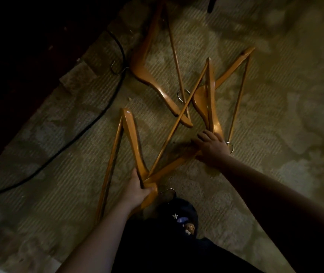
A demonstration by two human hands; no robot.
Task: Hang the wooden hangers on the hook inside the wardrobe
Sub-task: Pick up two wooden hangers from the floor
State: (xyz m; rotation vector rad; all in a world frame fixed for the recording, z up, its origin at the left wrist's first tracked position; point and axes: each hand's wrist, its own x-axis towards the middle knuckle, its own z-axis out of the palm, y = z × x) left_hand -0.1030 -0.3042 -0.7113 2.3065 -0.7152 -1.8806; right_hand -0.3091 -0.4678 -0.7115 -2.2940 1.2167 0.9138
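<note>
while the left hand (137,187) works nearest the body, its fingers are wrapped tight round the neck of the first hanger (133,142). this hanger is raised off the carpet (275,115). its long axis runs from beside the left forearm away to a far tip. its wire hook (168,191) points right, toward the dark shoe (182,215).

just beyond and to the right, the right hand (211,147) lies on the neck of the second hanger (176,165). the fingers curl over the wood; the thumb is hidden. this hanger lies flat. one arm runs back and left until its tip meets the first hanger at the left hand. the other arm runs straight away from the body. its hook (230,147) shows at the right edge of the right hand and points right.

judgement: the coming move is a lift of the second hanger. the right hand is already on it; the left hand is occupied. both necks are close enough to be gathered into one grip.

farther out, the third hanger (199,100) lies flat, crossed under the second, with its long axis running far-right. the fourth hanger (158,87) lies farthest, long axis running away, neck to the left.

the wardrobe hook is not in view.
</note>
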